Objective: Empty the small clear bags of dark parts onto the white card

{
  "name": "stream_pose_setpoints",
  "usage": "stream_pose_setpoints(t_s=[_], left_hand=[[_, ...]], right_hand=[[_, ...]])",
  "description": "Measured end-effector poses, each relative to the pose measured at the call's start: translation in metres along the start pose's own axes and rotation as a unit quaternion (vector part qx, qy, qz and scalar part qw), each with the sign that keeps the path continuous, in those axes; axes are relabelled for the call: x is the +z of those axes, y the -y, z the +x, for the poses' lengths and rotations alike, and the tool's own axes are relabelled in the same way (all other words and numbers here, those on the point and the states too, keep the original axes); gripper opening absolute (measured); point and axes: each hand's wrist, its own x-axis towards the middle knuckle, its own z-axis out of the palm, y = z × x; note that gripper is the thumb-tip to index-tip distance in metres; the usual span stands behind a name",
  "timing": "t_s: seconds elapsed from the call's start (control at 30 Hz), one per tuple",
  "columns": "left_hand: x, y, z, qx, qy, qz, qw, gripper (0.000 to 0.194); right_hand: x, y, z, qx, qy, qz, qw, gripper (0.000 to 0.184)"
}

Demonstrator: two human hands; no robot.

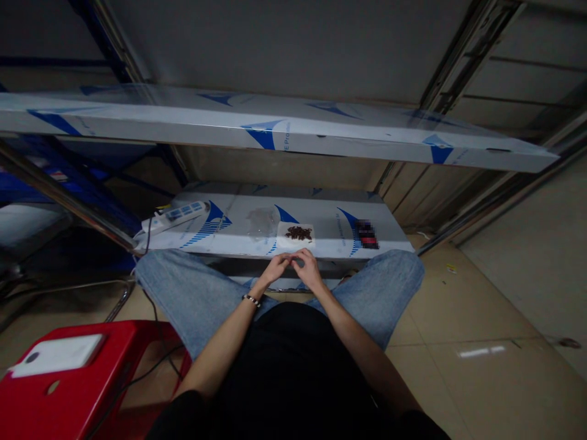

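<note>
Steel shelf (pixel 321 214) in blue-printed film, second film-wrapped shelf (pixel 275 128) above it. On the lower one: white power strip (pixel 177 217) at left, clear plastic bag (pixel 262 221) mid, pixelated dark item (pixel 367 234) right. Black cable (pixel 158 348) runs past red plastic stool (pixel 68 385), white flat object (pixel 57 354) on top. Tile floor (pixel 468 305) right.

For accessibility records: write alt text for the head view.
The person's left hand and right hand meet, fingers together, just before a white square of dark brown bits on a steel shelf. A power strip lies at the shelf's left end; a red stool stands lower left.
</note>
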Motion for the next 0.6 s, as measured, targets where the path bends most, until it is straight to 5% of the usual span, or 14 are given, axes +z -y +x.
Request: stream_pose_setpoints(t_s=[0.6], left_hand=[[0.004, 0.011, 0.002, -0.008, 0.046, 0.123, 0.991, 0.015]], right_hand=[[0.006, -0.011, 0.000, 0.019, 0.050, -0.012, 0.998, 0.028]])
